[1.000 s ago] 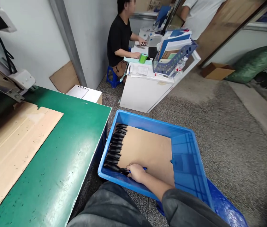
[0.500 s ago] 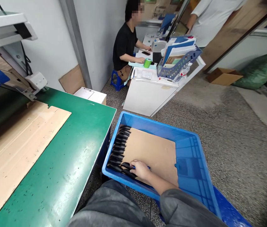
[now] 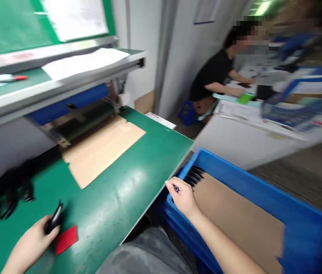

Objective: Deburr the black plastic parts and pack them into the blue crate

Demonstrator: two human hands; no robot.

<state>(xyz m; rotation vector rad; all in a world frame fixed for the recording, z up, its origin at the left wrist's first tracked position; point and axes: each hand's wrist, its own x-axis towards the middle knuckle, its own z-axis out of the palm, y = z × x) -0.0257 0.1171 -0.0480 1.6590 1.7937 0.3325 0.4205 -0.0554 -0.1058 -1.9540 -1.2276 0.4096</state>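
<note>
My left hand (image 3: pixel 34 241) is closed around a black curved handle-like piece (image 3: pixel 54 220) with a shiny edge, just above the green tabletop. A small red square (image 3: pixel 67 239) lies on the table beside its thumb. My right hand (image 3: pixel 182 196) is a closed fist over the near-left rim of the blue crate (image 3: pixel 306 228). In it is a slim tool with a dark bluish round end (image 3: pixel 176 188); the rest is hidden by my fingers. Several similar black pieces (image 3: pixel 193 176) lie in a row along the crate's left wall, on a cardboard sheet (image 3: pixel 235 213).
More black pieces (image 3: pixel 11 198) sit blurred at the table's left. Cardboard (image 3: pixel 106 152) lies on the green table (image 3: pixel 115 205) under a raised shelf (image 3: pixel 92 72) with paper. Beyond the crate, a person in black (image 3: pixel 212 80) sits at a white desk (image 3: pixel 235 133).
My view has swung left. My right hand has lifted from the black pieces in the crate to its near-left rim. My left hand has come into view holding a black piece.
</note>
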